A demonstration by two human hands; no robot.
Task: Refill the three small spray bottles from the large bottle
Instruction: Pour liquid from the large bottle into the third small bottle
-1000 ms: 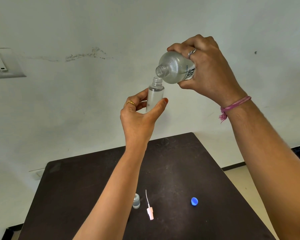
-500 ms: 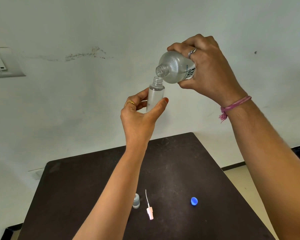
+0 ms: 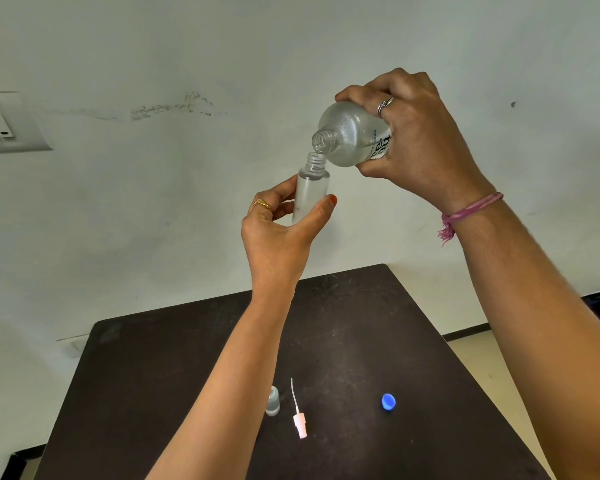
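The right hand, fingers clamped on the large bottle, is pouring into the small spray bottle gripped by the left hand, so refilling seems underway.

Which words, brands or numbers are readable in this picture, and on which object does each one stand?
Large bottle label, in the right hand: big dark characters, partly hidden by the fingers and seen tilted; they look like "tu" and "19", not certain.
Same label: a line of small blue print, too small to read.
Small spray bottle in the left hand: faint grey marks low on its side, too blurred to read.
Blue cap and pump head: no text visible.
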